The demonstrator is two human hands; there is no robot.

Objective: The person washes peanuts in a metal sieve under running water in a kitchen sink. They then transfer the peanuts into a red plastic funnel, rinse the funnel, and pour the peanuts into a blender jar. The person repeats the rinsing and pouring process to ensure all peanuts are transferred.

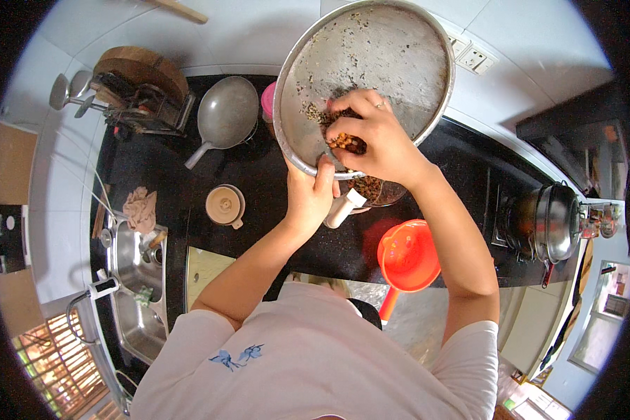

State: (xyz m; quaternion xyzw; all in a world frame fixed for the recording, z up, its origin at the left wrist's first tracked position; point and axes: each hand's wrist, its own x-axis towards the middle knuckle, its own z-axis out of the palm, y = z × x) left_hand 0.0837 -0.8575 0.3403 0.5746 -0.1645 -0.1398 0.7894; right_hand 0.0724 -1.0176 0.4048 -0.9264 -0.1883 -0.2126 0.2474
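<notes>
A large round metal pan is tilted up over the counter, dark and pale crumbs sticking to its inside. My left hand grips its lower rim, thumb on the inner side. Inside the pan, my right hand is curled, its fingers bent around dark and golden dried bits. Directly below the rim stands a vessel with a white handle. Similar dark bits show in it, though the pan hides most of this vessel.
An orange-red dipper sits at the counter's front edge. Left of the pan are a grey wok and a small beige lidded pot. A steel sink lies far left, a lidded steel pot far right.
</notes>
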